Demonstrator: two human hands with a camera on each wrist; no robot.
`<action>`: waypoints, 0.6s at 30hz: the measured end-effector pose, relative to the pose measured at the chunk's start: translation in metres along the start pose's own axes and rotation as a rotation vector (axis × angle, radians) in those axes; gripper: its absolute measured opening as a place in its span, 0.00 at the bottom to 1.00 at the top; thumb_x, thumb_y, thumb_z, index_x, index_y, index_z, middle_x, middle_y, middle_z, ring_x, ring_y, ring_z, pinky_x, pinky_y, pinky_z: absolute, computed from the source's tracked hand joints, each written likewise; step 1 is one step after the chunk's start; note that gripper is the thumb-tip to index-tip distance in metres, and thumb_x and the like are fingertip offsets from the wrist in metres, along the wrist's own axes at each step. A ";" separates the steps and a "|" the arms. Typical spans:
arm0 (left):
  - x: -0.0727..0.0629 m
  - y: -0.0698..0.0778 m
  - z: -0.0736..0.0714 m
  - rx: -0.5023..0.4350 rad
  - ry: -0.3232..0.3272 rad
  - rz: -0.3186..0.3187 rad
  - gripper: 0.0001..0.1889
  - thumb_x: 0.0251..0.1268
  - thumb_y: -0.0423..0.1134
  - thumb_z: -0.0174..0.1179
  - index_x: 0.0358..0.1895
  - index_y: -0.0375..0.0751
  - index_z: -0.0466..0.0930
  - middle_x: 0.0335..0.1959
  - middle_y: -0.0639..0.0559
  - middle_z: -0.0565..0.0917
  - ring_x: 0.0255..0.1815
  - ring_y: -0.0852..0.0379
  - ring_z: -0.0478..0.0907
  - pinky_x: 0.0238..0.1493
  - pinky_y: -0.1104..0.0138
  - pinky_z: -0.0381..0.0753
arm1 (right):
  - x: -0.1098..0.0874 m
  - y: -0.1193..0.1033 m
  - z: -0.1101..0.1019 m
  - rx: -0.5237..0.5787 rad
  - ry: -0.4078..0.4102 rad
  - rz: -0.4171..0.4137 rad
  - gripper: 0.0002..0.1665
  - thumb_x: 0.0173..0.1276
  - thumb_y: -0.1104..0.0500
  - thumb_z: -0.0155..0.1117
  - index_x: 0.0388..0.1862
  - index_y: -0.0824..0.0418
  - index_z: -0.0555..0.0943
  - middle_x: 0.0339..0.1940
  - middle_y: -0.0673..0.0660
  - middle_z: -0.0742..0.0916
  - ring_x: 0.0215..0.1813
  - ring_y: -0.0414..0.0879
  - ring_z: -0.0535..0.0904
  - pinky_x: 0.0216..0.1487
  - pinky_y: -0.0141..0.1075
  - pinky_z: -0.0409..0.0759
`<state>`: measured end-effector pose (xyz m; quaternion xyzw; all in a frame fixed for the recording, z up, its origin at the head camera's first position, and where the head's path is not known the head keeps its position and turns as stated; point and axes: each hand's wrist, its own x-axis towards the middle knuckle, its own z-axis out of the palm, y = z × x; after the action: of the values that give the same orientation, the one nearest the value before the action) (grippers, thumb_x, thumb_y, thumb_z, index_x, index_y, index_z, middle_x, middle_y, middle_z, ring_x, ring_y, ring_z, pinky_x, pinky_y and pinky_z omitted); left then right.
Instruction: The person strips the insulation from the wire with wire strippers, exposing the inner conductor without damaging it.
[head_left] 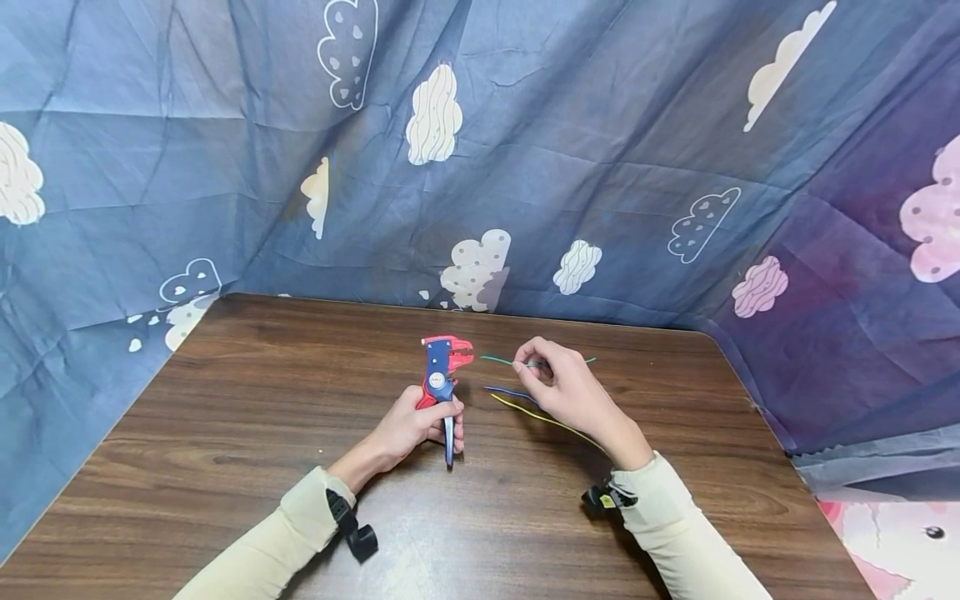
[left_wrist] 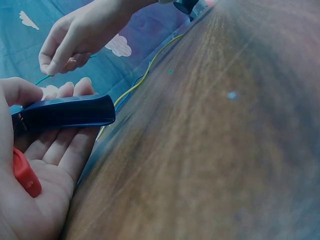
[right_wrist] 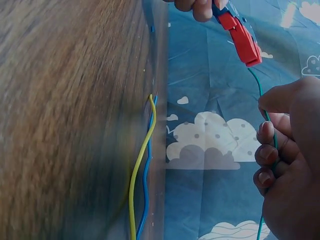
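My left hand (head_left: 420, 422) grips a red and blue wire stripper (head_left: 438, 367) by its handles, its red jaws facing right. In the left wrist view the blue handle (left_wrist: 70, 112) lies across the fingers and the red handle (left_wrist: 26, 172) sits by the palm. A thin green wire (head_left: 497, 360) is pinched between the thumb and fingers of my right hand (head_left: 573, 387). Its left end points at the stripper's jaws, close in front of them. Below the right hand, a blue wire (head_left: 512, 392) and a yellow wire (head_left: 540, 416) lie side by side on the table.
The brown wooden table (head_left: 247, 417) carries a few tiny scraps, among them a blue bit (left_wrist: 232, 95) and a green bit (left_wrist: 170, 70). Dark blue cloth (head_left: 555, 150) with cloud prints hangs behind the table and along its sides. Each wrist wears a black strap with a camera.
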<state>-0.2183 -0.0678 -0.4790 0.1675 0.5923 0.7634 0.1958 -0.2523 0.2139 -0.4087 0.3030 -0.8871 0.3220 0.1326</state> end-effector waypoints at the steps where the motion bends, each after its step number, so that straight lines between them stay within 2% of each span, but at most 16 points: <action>1: 0.000 -0.001 0.000 0.002 -0.001 0.003 0.24 0.80 0.36 0.60 0.55 0.11 0.69 0.31 0.46 0.87 0.30 0.52 0.91 0.42 0.53 0.95 | 0.000 0.000 0.000 0.003 -0.001 -0.003 0.03 0.82 0.54 0.65 0.44 0.51 0.83 0.29 0.45 0.79 0.31 0.40 0.74 0.32 0.32 0.72; 5: 0.001 -0.002 -0.001 0.008 -0.002 0.008 0.21 0.80 0.36 0.60 0.53 0.13 0.71 0.30 0.46 0.87 0.29 0.51 0.91 0.41 0.52 0.95 | 0.000 -0.002 0.001 0.017 0.002 -0.010 0.03 0.82 0.54 0.65 0.44 0.51 0.83 0.28 0.44 0.79 0.31 0.40 0.73 0.31 0.31 0.72; 10: 0.001 -0.001 0.000 0.012 -0.010 -0.002 0.12 0.80 0.37 0.60 0.46 0.27 0.76 0.29 0.46 0.87 0.28 0.50 0.90 0.40 0.51 0.95 | 0.000 -0.004 0.000 0.028 0.008 -0.017 0.03 0.82 0.55 0.65 0.45 0.51 0.83 0.28 0.44 0.79 0.30 0.40 0.73 0.31 0.31 0.71; 12: 0.001 -0.001 0.000 0.013 -0.017 -0.010 0.11 0.80 0.38 0.61 0.45 0.30 0.76 0.28 0.46 0.87 0.27 0.50 0.90 0.40 0.51 0.95 | 0.000 -0.004 0.000 0.031 0.011 -0.020 0.03 0.81 0.55 0.66 0.45 0.52 0.84 0.28 0.44 0.79 0.30 0.40 0.73 0.31 0.31 0.71; 18: 0.000 0.000 -0.001 0.016 -0.032 -0.032 0.20 0.80 0.38 0.61 0.52 0.17 0.71 0.28 0.46 0.87 0.27 0.51 0.90 0.40 0.52 0.95 | 0.000 -0.005 0.001 0.041 0.010 -0.033 0.03 0.81 0.55 0.66 0.45 0.52 0.84 0.28 0.44 0.79 0.31 0.41 0.74 0.31 0.31 0.72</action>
<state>-0.2189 -0.0686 -0.4795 0.1718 0.5979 0.7526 0.2160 -0.2492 0.2099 -0.4067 0.3184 -0.8746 0.3394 0.1360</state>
